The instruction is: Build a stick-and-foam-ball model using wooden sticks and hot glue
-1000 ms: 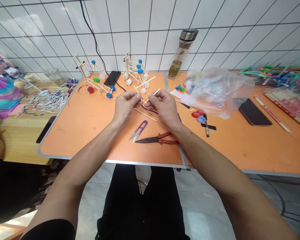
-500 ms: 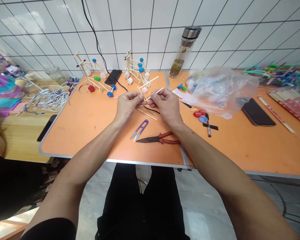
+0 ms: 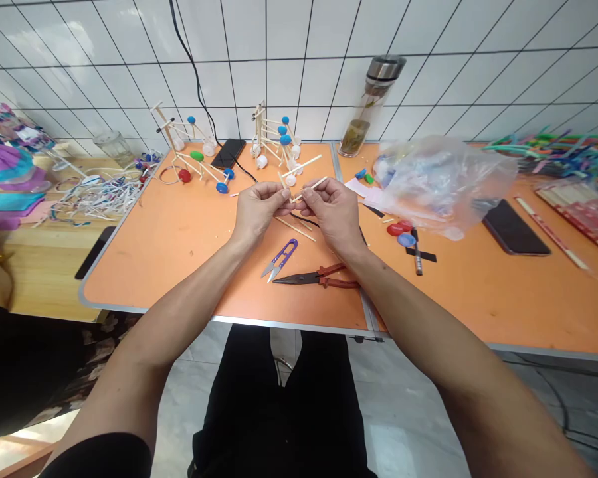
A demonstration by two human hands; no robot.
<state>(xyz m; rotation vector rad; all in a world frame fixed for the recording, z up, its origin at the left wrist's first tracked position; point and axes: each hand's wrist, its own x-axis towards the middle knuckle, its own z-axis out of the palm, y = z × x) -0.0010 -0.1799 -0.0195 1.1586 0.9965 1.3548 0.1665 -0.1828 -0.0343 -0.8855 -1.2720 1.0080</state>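
My left hand [image 3: 256,209] and my right hand [image 3: 329,209] are raised together over the orange table [image 3: 179,252], fingertips almost touching. Each pinches a thin wooden stick: the left one holds a short stick [image 3: 282,181], the right one a longer stick [image 3: 313,185] that points up and right. The two sticks cross between my fingertips. Under my hands lie more loose sticks [image 3: 295,229], a purple thread snipper [image 3: 280,257] and red-handled pliers [image 3: 319,277].
Stick-and-bottle-cap models [image 3: 274,143] stand at the back with a black phone [image 3: 228,153] and cable. A glass bottle [image 3: 367,109], a crumpled plastic bag [image 3: 441,179], red and blue caps [image 3: 399,234], a pen [image 3: 417,252] and another phone [image 3: 515,228] lie to the right. Another person sits at the left edge.
My hands came closer together, bringing the two sticks from apart to crossing at my fingertips. The view shifted slightly.
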